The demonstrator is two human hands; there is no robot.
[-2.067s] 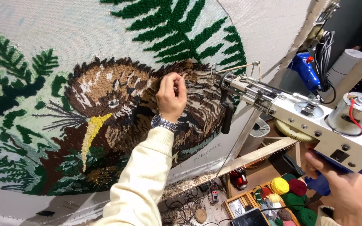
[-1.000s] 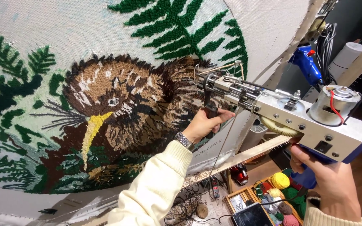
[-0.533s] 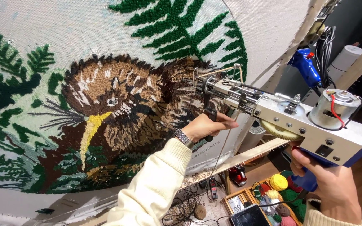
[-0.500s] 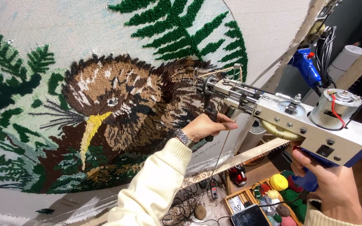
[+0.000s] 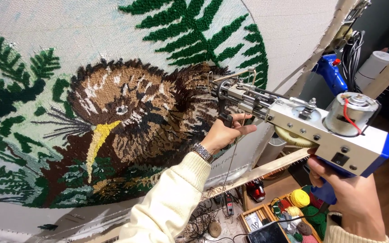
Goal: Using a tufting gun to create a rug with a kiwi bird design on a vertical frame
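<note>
A white and blue tufting gun [image 5: 311, 123] points its needle end at a stretched cloth [image 5: 59, 40] bearing a tufted brown bird [image 5: 140, 121] with a yellow beak and green fern leaves. My left hand [image 5: 226, 132] grips the gun's black front handle just under the needle end, close to the cloth. My right hand [image 5: 352, 198] holds the blue rear grip at the lower right. A thin yarn strand hangs down from the gun's front. A silver motor with a red wire sits on top of the gun's rear.
A wooden frame bar [image 5: 266, 168] runs diagonally under the cloth. Below it stand a box with yellow, green and red yarn balls [image 5: 300, 209], a red object [image 5: 256, 191] and tangled cables [image 5: 203, 216] on the floor. A blue clamp [image 5: 332, 74] sits at the frame's right edge.
My left hand came off the bird's tufted surface and moved down to grip the gun's front handle. The gun's needle end shifted closer to the cloth.
</note>
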